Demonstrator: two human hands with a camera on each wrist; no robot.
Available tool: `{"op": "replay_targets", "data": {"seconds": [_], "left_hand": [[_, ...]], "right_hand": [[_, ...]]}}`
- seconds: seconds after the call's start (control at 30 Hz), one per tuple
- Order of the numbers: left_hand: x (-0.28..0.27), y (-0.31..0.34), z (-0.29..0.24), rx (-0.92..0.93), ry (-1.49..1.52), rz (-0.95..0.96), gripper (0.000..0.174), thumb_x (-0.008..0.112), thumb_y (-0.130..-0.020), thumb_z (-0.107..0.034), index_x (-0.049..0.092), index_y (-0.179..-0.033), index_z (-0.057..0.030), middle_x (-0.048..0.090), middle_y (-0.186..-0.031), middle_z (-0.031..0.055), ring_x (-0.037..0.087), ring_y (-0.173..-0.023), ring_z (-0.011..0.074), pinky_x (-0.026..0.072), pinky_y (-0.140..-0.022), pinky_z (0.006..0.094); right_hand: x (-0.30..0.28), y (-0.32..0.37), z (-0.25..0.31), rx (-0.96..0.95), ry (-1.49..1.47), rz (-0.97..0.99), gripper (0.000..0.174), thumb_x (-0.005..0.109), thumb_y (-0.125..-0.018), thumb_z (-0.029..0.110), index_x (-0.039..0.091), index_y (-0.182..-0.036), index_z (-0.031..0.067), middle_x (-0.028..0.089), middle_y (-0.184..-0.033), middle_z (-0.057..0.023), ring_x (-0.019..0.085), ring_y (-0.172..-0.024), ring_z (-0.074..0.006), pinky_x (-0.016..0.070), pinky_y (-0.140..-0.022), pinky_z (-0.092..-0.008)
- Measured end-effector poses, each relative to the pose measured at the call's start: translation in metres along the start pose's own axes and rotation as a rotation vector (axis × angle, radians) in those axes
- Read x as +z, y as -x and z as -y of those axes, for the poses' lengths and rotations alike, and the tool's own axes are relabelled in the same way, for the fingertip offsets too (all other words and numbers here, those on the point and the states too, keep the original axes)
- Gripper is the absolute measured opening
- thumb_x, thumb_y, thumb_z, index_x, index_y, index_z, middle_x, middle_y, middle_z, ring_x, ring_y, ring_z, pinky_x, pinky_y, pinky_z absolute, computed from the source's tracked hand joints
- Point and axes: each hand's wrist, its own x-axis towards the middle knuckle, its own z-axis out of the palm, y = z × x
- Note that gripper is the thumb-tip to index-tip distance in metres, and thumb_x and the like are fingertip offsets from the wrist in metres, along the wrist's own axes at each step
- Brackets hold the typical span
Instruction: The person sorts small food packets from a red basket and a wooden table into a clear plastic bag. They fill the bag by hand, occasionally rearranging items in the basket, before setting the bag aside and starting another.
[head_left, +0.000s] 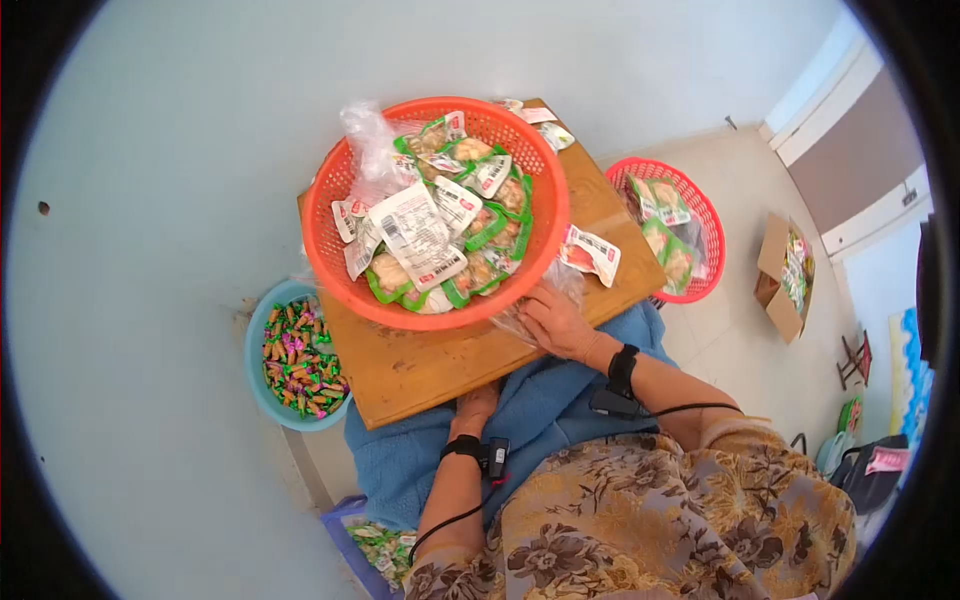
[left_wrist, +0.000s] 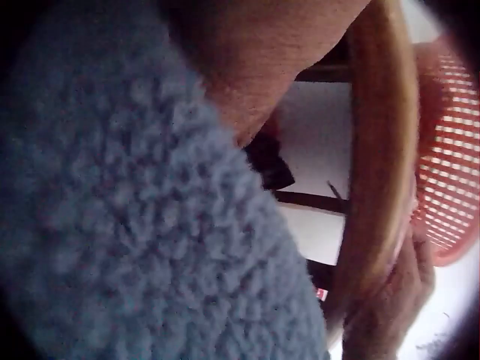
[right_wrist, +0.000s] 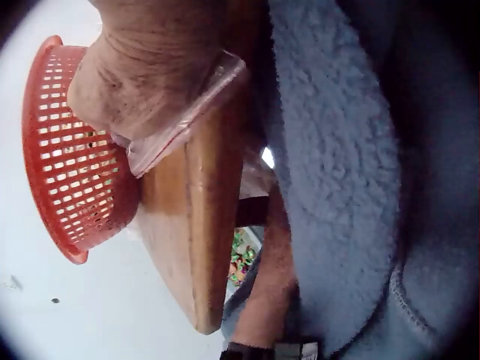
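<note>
So the right hand (head_left: pixel 556 324) is up on the desk (head_left: pixel 400 375), fingers bent over a clear bag (head_left: pixel 567 284) and gripping it right at the near edge. The plastic sticks out on both sides of the fingers: some goes past them toward a loose white packet (head_left: pixel 590 254), and some pokes out toward the big orange basket (head_left: pixel 440 320). In the right wrist view you can see a strip of the bag with a red line on it, lying under the hand and along the desk's edge.

The left hand (head_left: pixel 477 402) is down at the blue cloth (head_left: pixel 385 470) on the lap, running in under the desk. Its fingers are hidden, so I can't tell if they're holding anything.

The basket is sitting on the desk just beside the right hand, with a bunch of green-and-white packs (head_left: pixel 487 228) in it and some crumpled plastic (head_left: pixel 370 145) at its far left. Down to the left there's a blue tub (head_left: pixel 253 345) of small wrapped sweets (head_left: pixel 300 365).
</note>
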Motion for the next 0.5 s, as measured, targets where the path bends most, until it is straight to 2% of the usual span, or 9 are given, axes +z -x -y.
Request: {"op": "replay_targets", "data": {"seconds": [0.07,0.17,0.2,0.3,0.37,0.4,0.43,0.47,0.5], "left_hand": [[-0.024,0.013,-0.019,-0.131,-0.060,0.139,0.056,0.049,-0.099,-0.036,0.046,-0.139,0.0031,0.048,-0.140,0.0291,0.045,-0.130,0.0461,0.0348,-0.110,0.0497],[-0.048,0.042,-0.049,-0.197,-0.048,0.132,0.057,0.051,-0.099,-0.033,0.045,-0.138,0.0077,0.047,-0.139,0.0312,0.046,-0.128,0.0470,0.0369,-0.109,0.0500],[-0.042,0.054,-0.044,-0.030,-0.049,0.003,0.058,0.052,-0.099,-0.031,0.042,-0.140,0.0079,0.046,-0.140,0.0325,0.044,-0.130,0.0482,0.0382,-0.108,0.0490],[-0.055,0.087,-0.072,0.095,0.036,0.044,0.057,0.056,-0.098,-0.032,0.045,-0.140,0.0056,0.046,-0.140,0.0330,0.045,-0.129,0.0504,0.0414,-0.106,0.0456],[-0.069,0.097,-0.095,0.065,0.166,0.028,0.059,0.056,-0.099,-0.034,0.044,-0.141,0.0042,0.046,-0.142,0.0307,0.045,-0.130,0.0479,0.0417,-0.106,0.0454],[-0.076,0.099,-0.106,0.030,0.307,0.002,0.061,0.056,-0.099,-0.037,0.043,-0.143,0.0028,0.046,-0.144,0.0284,0.045,-0.131,0.0454,0.0420,-0.106,0.0451],[-0.084,0.099,-0.119,0.027,0.299,0.003,0.061,0.056,-0.099,-0.037,0.043,-0.143,0.0028,0.046,-0.144,0.0284,0.045,-0.131,0.0454,0.0420,-0.106,0.0451],[-0.093,0.098,-0.132,-0.089,0.723,-0.019,0.064,0.055,-0.100,-0.041,0.041,-0.145,0.0010,0.045,-0.146,0.0244,0.045,-0.133,0.0416,0.0417,-0.107,0.0459],[-0.098,0.092,-0.140,-0.207,1.147,-0.042,0.066,0.054,-0.100,-0.045,0.039,-0.147,-0.0008,0.045,-0.148,0.0203,0.044,-0.135,0.0377,0.0414,-0.107,0.0467]], "right_hand": [[-0.008,0.000,0.000,-0.047,-0.002,-0.088,0.011,0.066,-0.084,0.002,0.060,-0.093,0.0006,0.058,-0.115,-0.0179,0.055,-0.114,-0.0383,0.0471,-0.097,-0.0454],[-0.029,0.008,0.011,-0.001,-0.078,-0.098,0.011,0.066,-0.085,0.003,0.060,-0.094,0.0007,0.060,-0.111,-0.0168,0.057,-0.110,-0.0366,0.0490,-0.093,-0.0445],[-0.036,0.012,0.016,0.003,-0.078,-0.115,0.011,0.066,-0.085,0.003,0.060,-0.094,0.0007,0.060,-0.111,-0.0168,0.057,-0.110,-0.0366,0.0490,-0.093,-0.0445],[-0.067,0.020,0.036,0.144,-0.267,-0.157,0.009,0.062,-0.091,0.007,0.061,-0.097,0.0005,0.064,-0.106,-0.0133,0.062,-0.101,-0.0307,0.0508,-0.088,-0.0417],[-0.092,0.017,0.055,0.725,-0.928,-0.089,0.014,0.056,-0.097,0.010,0.063,-0.106,0.0007,0.066,-0.109,-0.0123,0.066,-0.098,-0.0244,0.0526,-0.088,-0.0371],[-0.097,0.016,0.056,0.724,-0.934,-0.095,0.014,0.056,-0.097,0.010,0.063,-0.106,0.0007,0.066,-0.109,-0.0123,0.066,-0.098,-0.0244,0.0526,-0.088,-0.0371],[-0.101,0.015,0.055,0.742,-1.342,-0.139,0.018,0.055,-0.098,0.011,0.062,-0.112,0.0006,0.066,-0.112,-0.0134,0.067,-0.099,-0.0239,0.0534,-0.090,-0.0370],[-0.104,0.016,0.056,0.738,-1.754,-0.186,0.023,0.053,-0.099,0.012,0.061,-0.118,0.0006,0.066,-0.116,-0.0146,0.068,-0.101,-0.0233,0.0543,-0.091,-0.0370],[-0.106,0.016,0.059,0.737,-1.759,-0.195,0.023,0.053,-0.099,0.012,0.061,-0.118,0.0006,0.066,-0.116,-0.0146,0.068,-0.101,-0.0233,0.0543,-0.091,-0.0370]]}}
